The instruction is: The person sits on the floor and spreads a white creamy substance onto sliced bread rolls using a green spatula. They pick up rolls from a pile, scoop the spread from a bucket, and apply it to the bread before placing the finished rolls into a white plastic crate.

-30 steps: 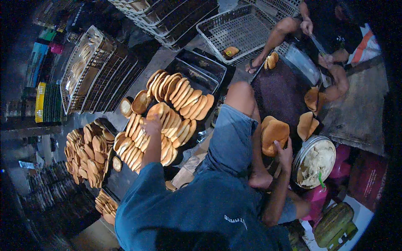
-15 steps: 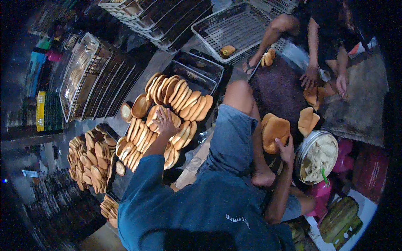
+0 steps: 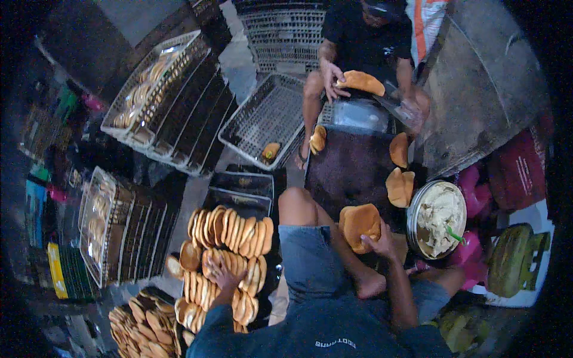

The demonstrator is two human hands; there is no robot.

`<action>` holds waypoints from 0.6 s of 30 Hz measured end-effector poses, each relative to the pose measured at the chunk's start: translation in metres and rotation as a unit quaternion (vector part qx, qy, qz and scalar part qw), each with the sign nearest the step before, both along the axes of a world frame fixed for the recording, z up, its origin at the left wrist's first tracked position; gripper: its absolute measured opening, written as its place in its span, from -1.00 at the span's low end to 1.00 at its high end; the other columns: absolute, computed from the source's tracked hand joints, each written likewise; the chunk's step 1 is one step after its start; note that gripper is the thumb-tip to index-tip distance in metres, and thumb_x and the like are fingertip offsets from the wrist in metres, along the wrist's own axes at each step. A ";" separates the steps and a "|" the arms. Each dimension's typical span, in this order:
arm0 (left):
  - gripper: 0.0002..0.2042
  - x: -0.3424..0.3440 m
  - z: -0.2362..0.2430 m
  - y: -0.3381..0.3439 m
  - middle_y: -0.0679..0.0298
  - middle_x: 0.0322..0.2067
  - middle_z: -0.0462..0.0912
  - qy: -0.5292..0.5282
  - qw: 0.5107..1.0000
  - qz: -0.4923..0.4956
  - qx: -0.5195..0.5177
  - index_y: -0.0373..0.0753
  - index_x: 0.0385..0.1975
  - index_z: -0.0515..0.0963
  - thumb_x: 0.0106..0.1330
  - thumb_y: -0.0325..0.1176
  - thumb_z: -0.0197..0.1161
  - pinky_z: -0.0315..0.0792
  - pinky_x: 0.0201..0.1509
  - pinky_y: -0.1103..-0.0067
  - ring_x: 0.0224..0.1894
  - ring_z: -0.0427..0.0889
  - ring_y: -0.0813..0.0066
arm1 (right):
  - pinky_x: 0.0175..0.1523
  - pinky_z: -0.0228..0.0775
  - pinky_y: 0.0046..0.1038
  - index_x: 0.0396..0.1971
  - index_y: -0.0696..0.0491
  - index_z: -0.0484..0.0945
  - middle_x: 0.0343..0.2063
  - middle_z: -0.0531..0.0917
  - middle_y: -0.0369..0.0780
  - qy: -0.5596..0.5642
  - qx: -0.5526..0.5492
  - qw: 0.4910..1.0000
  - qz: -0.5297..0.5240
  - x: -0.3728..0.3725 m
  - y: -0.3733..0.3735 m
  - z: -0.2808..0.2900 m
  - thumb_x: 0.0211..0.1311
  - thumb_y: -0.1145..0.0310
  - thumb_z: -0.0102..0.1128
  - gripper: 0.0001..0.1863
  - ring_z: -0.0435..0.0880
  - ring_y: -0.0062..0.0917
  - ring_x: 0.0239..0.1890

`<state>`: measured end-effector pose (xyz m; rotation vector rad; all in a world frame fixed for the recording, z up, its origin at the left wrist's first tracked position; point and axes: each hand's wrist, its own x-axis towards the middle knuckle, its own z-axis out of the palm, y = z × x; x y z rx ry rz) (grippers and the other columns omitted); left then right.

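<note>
My left hand (image 3: 222, 273) rests with fingers spread on a bun in the packed rows of golden-brown buns (image 3: 230, 230) at my left. With my right hand (image 3: 380, 243) I grip the edge of a broad brown bun (image 3: 358, 225) in front of my right shin; its underside is hidden. To the right of that hand stands a round metal tub of pale cream (image 3: 439, 215) with a green-handled tool (image 3: 455, 235) stuck in it. Two folded buns, one a split bun (image 3: 400, 186) and one a darker bun (image 3: 399, 149), lie by the dark board's right edge.
Across the dark board (image 3: 346, 170) a person (image 3: 367, 48) holds a long bun (image 3: 361, 82) and a clear plastic bag (image 3: 409, 110). A grey crate (image 3: 262, 113) with a small wrapped bun stands ahead. Stacked crates (image 3: 173, 107) and a bun heap (image 3: 143, 328) are at left.
The view has turned, so the crates and the other person sit further left. That person has lifted a long bun. My left hand stays on the bun rows and my right keeps its bun.
</note>
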<state>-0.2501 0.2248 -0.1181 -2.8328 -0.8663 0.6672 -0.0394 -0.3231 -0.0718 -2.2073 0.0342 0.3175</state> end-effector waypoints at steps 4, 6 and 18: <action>0.29 0.013 0.021 0.004 -0.06 0.47 -0.53 0.012 0.998 0.066 -0.006 -0.04 0.50 -0.28 -0.16 0.49 0.27 -0.06 0.36 -0.19 0.48 -0.51 -0.24 | 0.36 0.17 -0.12 0.37 0.19 0.08 0.22 0.31 0.13 -0.035 0.002 0.999 0.037 0.004 0.002 -0.010 -0.09 -0.17 0.47 0.15 0.33 -0.01 0.27; 0.27 0.014 0.043 0.012 -0.05 0.47 -0.53 0.011 0.993 0.119 0.000 -0.02 0.50 -0.27 -0.14 0.49 0.26 -0.04 0.38 -0.15 0.48 -0.50 -0.25 | 0.35 0.18 -0.12 0.37 0.19 0.08 0.23 0.31 0.14 -0.005 -0.046 0.998 0.041 0.004 0.009 -0.010 -0.09 -0.21 0.44 0.16 0.33 -0.01 0.28; 0.29 0.023 -0.024 0.090 -0.13 0.44 -0.29 -0.020 0.980 0.197 -0.037 -0.16 0.48 -0.30 -0.14 0.38 0.34 0.16 0.40 0.11 0.46 -0.18 -0.16 | 0.42 0.08 -0.15 0.40 0.30 -0.09 0.32 0.12 0.21 0.000 -0.051 0.998 0.033 -0.024 0.000 -0.040 -0.09 -0.34 0.38 0.32 0.16 0.03 0.38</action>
